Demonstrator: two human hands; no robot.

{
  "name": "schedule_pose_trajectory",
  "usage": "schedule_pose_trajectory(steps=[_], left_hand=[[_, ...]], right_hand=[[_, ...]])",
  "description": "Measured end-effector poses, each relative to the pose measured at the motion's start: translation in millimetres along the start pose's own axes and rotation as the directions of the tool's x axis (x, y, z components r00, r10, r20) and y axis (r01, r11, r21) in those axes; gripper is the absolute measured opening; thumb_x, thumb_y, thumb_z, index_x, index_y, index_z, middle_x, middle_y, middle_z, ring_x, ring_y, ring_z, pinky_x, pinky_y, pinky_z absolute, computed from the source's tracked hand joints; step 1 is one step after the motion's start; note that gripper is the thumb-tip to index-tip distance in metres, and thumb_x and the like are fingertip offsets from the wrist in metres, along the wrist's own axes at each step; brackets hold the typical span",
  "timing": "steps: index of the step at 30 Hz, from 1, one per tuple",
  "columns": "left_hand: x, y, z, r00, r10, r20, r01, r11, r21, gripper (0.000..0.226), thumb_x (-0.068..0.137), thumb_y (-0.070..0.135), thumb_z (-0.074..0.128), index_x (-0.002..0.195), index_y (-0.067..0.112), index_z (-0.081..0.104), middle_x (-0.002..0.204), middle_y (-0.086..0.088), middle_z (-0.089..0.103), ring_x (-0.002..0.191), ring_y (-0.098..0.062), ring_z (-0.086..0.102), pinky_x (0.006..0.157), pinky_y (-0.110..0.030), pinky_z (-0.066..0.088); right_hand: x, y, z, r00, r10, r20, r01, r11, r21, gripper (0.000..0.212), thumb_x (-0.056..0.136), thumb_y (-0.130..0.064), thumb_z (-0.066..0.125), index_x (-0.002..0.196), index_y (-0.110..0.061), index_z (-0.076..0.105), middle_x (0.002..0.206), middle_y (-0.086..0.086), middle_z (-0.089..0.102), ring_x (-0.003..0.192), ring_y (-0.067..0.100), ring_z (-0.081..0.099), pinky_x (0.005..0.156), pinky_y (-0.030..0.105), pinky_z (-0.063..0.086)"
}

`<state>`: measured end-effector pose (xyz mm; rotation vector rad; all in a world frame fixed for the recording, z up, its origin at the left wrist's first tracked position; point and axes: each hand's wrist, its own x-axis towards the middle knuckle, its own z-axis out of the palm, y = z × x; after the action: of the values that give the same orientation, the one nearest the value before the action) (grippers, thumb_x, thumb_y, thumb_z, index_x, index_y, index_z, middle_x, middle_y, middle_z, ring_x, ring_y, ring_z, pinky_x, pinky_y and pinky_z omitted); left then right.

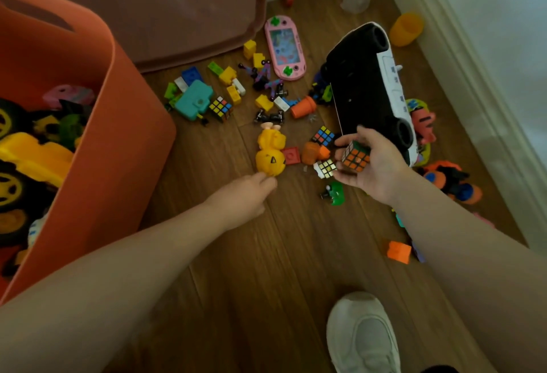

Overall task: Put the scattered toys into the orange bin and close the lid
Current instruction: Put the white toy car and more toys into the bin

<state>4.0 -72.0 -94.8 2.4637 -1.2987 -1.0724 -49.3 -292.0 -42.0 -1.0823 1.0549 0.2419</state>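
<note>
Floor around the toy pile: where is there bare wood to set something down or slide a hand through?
Bare wood floor lies between the two forearms, bordered by the orange bin, the white shoe and the orange block. It is crowded from the yellow duck up to the pink game console, and around the overturned toy car.
</note>
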Motion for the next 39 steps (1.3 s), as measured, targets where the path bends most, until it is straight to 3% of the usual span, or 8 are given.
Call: schedule_pose_trajectory(steps=[3, 9, 15, 19, 27, 30, 34, 39], left_hand=[[8.4, 4.6, -21.0, 0.959, -0.129, -0.253, 0.075, 0.974, -0.215, 0.024, 0.089, 0.001, 0.043, 0.105, 0.018, 0.047, 0.109, -0.006, 0.052, 0.093, -0.022, 0.050, 0.070, -0.032, 0.037], [29.1, 11.0, -37.1, 0.807, -0.341, -0.481, 0.276, 0.939, -0.203, 0.038, 0.085, 0.027, 0.049, 0.120, 0.013, 0.043, 0.117, -0.009, 0.053, 0.109, -0.028, 0.048, 0.085, -0.038, 0.040], [46.5, 18.9, -21.2, 0.799, -0.547, -0.251, 0.508, 0.836, -0.206, 0.098, 0.072, 0.054, 0.069, 0.142, 0.017, 0.011, 0.135, -0.016, 0.035, 0.123, -0.033, 0.040, 0.092, -0.041, 0.041], [43.5, 14.4, -21.5, 0.791, -0.568, -0.228, 0.522, 0.820, -0.234, 0.096, 0.071, 0.042, 0.073, 0.142, 0.017, 0.014, 0.138, -0.016, 0.031, 0.124, -0.033, 0.039, 0.094, -0.040, 0.041], [10.5, -13.7, -18.6, 0.809, -0.567, -0.157, 0.535, 0.820, -0.203, 0.073, 0.076, 0.045, 0.067, 0.133, 0.013, 0.034, 0.135, -0.013, 0.033, 0.121, -0.030, 0.043, 0.091, -0.037, 0.042], [1.2, -14.5, -5.4, 0.824, -0.554, -0.123, 0.546, 0.833, -0.090, 0.070, 0.076, 0.052, 0.064, 0.129, 0.014, 0.039, 0.131, -0.010, 0.042, 0.119, -0.029, 0.043, 0.089, -0.039, 0.042], [-3.5, -10.9, -15.6, 0.813, -0.579, -0.064, 0.536, 0.786, -0.308, 0.057, 0.079, 0.051, 0.058, 0.123, 0.016, 0.045, 0.118, -0.008, 0.054, 0.108, -0.027, 0.049, 0.080, -0.034, 0.043], [-17.7, 15.9, -68.8, 0.848, -0.522, -0.096, 0.198, 0.479, -0.855, 0.051, 0.080, 0.043, 0.061, 0.125, 0.026, 0.045, 0.114, 0.002, 0.055, 0.100, -0.016, 0.054, 0.078, -0.030, 0.044]], right_hand=[[5.8, 5.2, 4.4, 0.989, -0.121, -0.084, 0.075, 0.904, -0.420, 0.010, 0.092, -0.023, 0.053, 0.094, -0.017, 0.061, 0.082, 0.005, 0.060, 0.070, 0.018, 0.059, 0.057, 0.030, 0.056], [18.0, 24.5, 7.1, 0.914, -0.396, 0.091, 0.084, -0.035, -0.996, 0.037, 0.092, -0.023, 0.046, 0.129, -0.018, 0.043, 0.112, 0.009, 0.053, 0.092, 0.031, 0.058, 0.065, 0.036, 0.046], [18.8, 37.6, 10.0, 0.941, -0.302, 0.151, 0.119, -0.124, -0.985, 0.046, 0.093, -0.048, 0.042, 0.128, -0.019, 0.039, 0.118, 0.010, 0.050, 0.104, 0.030, 0.055, 0.076, 0.041, 0.051], [13.9, 48.7, 12.5, 0.877, -0.437, 0.198, 0.197, -0.048, -0.979, 0.041, 0.091, -0.051, 0.045, 0.116, -0.019, 0.042, 0.112, 0.005, 0.056, 0.095, 0.026, 0.059, 0.067, 0.035, 0.047], [11.3, 63.4, 25.9, 0.863, -0.285, 0.418, 0.313, -0.349, -0.883, 0.047, 0.089, -0.035, 0.056, 0.131, -0.027, 0.037, 0.128, 0.004, 0.043, 0.100, 0.025, 0.057, 0.071, 0.038, 0.051], [11.4, 54.2, 30.2, 0.868, -0.383, 0.316, 0.298, -0.108, -0.949, 0.045, 0.088, -0.038, 0.057, 0.129, -0.022, 0.044, 0.119, 0.002, 0.054, 0.103, 0.022, 0.057, 0.076, 0.035, 0.051], [-2.6, 17.9, 36.5, 0.952, -0.301, 0.058, 0.265, 0.713, -0.649, 0.043, 0.086, -0.033, 0.063, 0.125, -0.028, 0.047, 0.108, -0.003, 0.057, 0.086, 0.015, 0.061, 0.061, 0.028, 0.055], [-35.8, -27.5, 52.7, 0.989, -0.067, 0.135, 0.074, 0.996, -0.047, 0.016, 0.091, -0.028, 0.054, 0.105, -0.022, 0.060, 0.080, 0.005, 0.068, 0.056, 0.012, 0.061, 0.044, 0.020, 0.045]])
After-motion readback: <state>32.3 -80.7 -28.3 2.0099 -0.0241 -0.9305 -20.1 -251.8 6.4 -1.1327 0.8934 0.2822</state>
